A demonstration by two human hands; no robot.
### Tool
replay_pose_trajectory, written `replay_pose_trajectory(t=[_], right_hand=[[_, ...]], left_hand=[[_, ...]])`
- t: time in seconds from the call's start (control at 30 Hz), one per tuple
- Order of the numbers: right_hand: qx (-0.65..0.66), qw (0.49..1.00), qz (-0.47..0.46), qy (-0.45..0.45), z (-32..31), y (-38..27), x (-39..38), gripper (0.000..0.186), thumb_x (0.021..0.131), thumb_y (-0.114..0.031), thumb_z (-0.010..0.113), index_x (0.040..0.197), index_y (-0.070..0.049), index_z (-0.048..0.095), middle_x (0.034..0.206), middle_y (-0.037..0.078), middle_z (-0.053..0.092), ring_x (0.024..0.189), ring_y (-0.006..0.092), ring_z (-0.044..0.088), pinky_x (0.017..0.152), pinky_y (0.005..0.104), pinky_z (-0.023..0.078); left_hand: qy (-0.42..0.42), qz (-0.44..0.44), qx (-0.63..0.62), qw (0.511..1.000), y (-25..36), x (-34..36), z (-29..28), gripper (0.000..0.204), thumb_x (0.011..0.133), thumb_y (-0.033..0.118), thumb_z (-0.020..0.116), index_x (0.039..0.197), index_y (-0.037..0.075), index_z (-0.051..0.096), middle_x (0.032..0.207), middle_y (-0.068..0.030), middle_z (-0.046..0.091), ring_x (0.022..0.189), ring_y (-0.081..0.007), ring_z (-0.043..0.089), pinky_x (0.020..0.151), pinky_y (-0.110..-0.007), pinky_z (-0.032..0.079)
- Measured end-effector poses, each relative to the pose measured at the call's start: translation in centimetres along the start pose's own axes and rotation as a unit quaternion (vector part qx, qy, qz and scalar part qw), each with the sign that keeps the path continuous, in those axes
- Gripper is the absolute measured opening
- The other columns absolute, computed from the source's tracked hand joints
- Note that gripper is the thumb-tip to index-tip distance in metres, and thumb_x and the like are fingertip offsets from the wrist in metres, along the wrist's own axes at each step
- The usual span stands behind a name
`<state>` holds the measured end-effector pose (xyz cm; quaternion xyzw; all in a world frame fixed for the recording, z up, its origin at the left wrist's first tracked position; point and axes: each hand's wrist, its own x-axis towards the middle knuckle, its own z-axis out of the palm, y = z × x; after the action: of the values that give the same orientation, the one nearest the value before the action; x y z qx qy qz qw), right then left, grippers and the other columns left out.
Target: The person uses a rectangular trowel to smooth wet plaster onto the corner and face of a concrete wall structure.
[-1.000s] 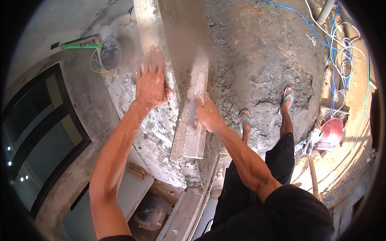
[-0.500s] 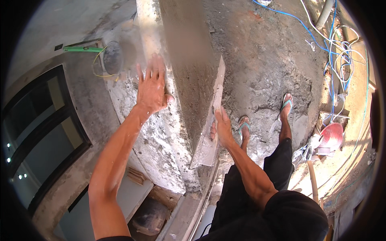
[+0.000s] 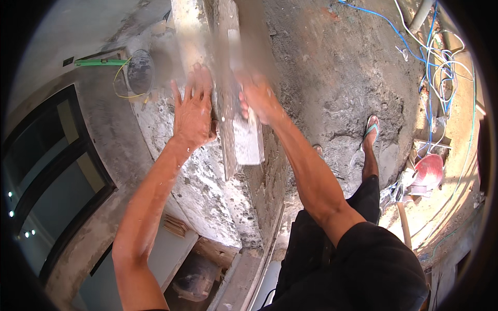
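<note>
My left hand (image 3: 193, 111) lies with spread fingers on a pale, mottled straight edge (image 3: 189, 23) along the mortar-spattered wall top or ledge (image 3: 192, 184), just left of a long, plaster-coated float (image 3: 249, 147). My right hand (image 3: 258, 101) is closed on the float's handle, slightly motion-blurred. The float lies along the strip of wet grey mortar (image 3: 272, 176) beside the straight edge, its upper part blurred. Part of that strip is hidden under the float and my hand.
My sandalled foot (image 3: 370, 132) stands on rough wet cement (image 3: 337, 67). Blue and white cables (image 3: 441, 78) and a red bowl (image 3: 428, 170) lie right. A green level (image 3: 98, 62), a grey bucket (image 3: 140, 72) and dark-framed windows (image 3: 62, 166) are left; a recess (image 3: 194, 277) is below.
My right hand and the float moved right and tilted half a second ago, then swung up and left beside my left hand. My left hand stays nearly in the same place.
</note>
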<state>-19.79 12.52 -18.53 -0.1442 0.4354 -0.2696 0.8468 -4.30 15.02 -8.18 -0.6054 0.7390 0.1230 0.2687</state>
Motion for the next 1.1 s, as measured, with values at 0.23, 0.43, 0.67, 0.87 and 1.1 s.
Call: replay_pose_trajectory(t=[0.23,0.43,0.67,0.87,1.1], right_hand=[[0.017,0.992,0.122,0.03,-0.2,9.4,-10.9,0.081,0.107,-0.046,0.05,0.164,-0.008,0.008,0.061,0.003,0.046,0.045,0.013,0.046,0.037,0.0322,0.045],[0.147,0.951,0.271,-0.003,3.6,13.3,-32.2,0.075,0.108,-0.04,0.05,0.165,-0.021,0.006,0.062,0.003,0.048,0.044,0.0135,0.047,0.039,0.0331,0.046],[0.192,0.968,0.108,0.123,-7.5,8.6,-20.0,0.055,0.107,-0.041,0.05,0.156,-0.021,0.032,0.062,0.002,0.047,0.042,0.0135,0.047,0.036,0.0309,0.043],[0.12,0.967,0.14,0.178,-12.9,14.5,-5.4,0.047,0.105,-0.037,0.051,0.148,-0.02,0.04,0.065,0.003,0.046,0.047,0.0144,0.046,0.039,0.0338,0.044],[0.148,0.957,0.209,0.133,-7.1,16.8,-3.2,0.04,0.105,-0.032,0.051,0.137,-0.008,0.047,0.072,0.004,0.05,0.056,0.0162,0.05,0.048,0.0367,0.048]], left_hand=[[-0.014,0.0,0.005,1.0,0.3,-0.2,-0.2,0.142,0.061,0.033,0.092,0.162,-0.002,-0.001,0.169,-0.0249,0.009,0.154,-0.0418,0.022,0.124,-0.065,0.003],[0.001,0.014,0.023,1.0,-0.2,-0.3,0.5,0.141,0.066,0.056,0.084,0.161,-0.005,-0.002,0.169,-0.0279,0.007,0.156,-0.0436,0.013,0.123,-0.066,0.001],[-0.066,-0.017,0.127,0.99,-0.2,-0.1,-0.4,0.141,0.07,0.073,0.071,0.161,-0.006,-0.002,0.169,-0.0275,0.005,0.157,-0.0432,0.011,0.123,-0.067,0.001],[0.018,0.026,0.016,0.999,-0.1,0.1,0.3,0.145,0.066,0.053,0.087,0.159,-0.007,-0.007,0.169,-0.0287,-0.001,0.156,-0.0434,0.012,0.124,-0.065,-0.003],[-0.019,0.017,0.015,1.0,1.0,0.6,0.1,0.14,0.068,0.041,0.088,0.16,-0.005,-0.007,0.169,-0.029,0.001,0.155,-0.0444,0.016,0.124,-0.066,-0.001]])
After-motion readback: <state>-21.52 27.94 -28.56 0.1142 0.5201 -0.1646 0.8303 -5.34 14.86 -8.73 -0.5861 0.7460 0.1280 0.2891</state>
